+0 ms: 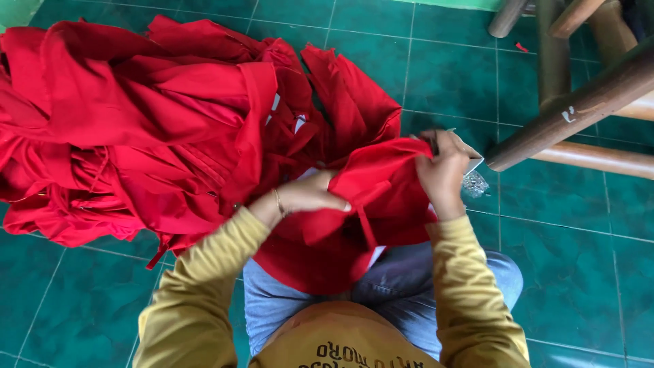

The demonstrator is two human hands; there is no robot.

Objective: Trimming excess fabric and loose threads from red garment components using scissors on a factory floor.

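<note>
Red fabric piece (385,197): plain bright red cloth, matte, no print visible. Crumpled and folded over itself, draped across my lap. Upper edge is lifted and bunched, gripped at its right corner by my right hand (443,174); my left hand (306,196) presses on its left part, fingers curled on the cloth. A narrow red strip hangs down from its middle. A rounded lower edge lies over my jeans. Its far side touches the red garment pile.

Red garment pile (122,116) runs off the left edge, can't tell how many pcs. Left hand (306,197) fingertips buried in red fabric (381,184). Small shiny thing (475,184) behind right hand (443,170), too blurry to ID. Wooden stool (579,102) cut off top right.
</note>
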